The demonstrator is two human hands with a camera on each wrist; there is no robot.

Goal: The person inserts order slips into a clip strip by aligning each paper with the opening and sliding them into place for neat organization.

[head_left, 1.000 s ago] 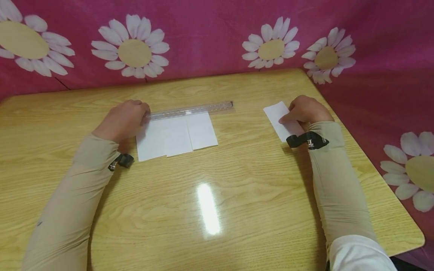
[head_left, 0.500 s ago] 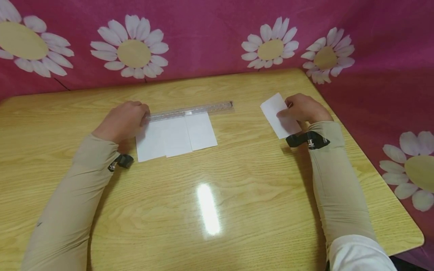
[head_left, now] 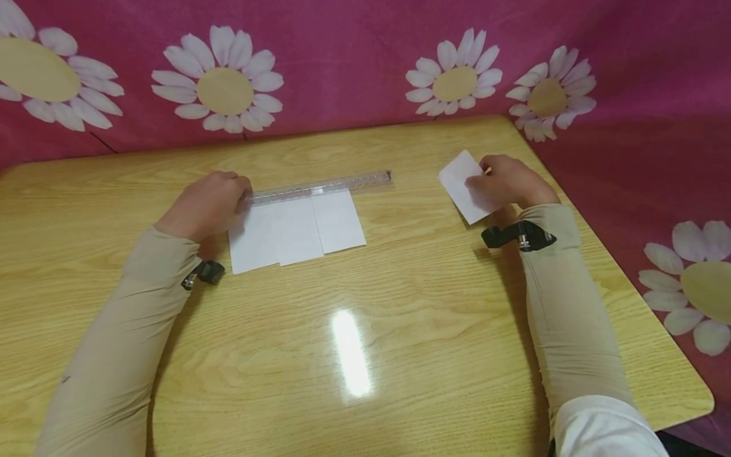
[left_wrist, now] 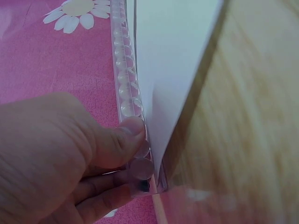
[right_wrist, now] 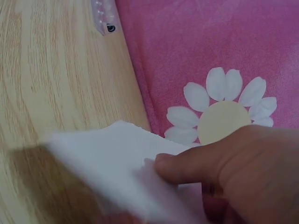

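Note:
My left hand [head_left: 207, 204] holds the left end of a clear plastic ruler [head_left: 337, 185]. In the left wrist view the thumb [left_wrist: 131, 127] presses on the ruler's face [left_wrist: 124, 60], which carries a row of round shapes. White paper pieces [head_left: 298, 231] lie side by side along the ruler's near edge, their lower edges slightly stepped. Over at the right, my right hand [head_left: 508, 182] pinches a separate white paper piece [head_left: 459, 179], thumb on top. That piece is tilted, its left edge raised above the table in the right wrist view, with a shadow beneath.
The wood-grain table [head_left: 411, 355] has a rounded right corner. Behind it and along its right side hangs a pink cloth [head_left: 342, 63] printed with large white flowers. A bright light reflection [head_left: 351, 352] shows on the tabletop.
The paper piece in my right hand has risen and tipped, shifting slightly away from me and to the left. My left hand, the ruler and the other papers have stayed nearly still.

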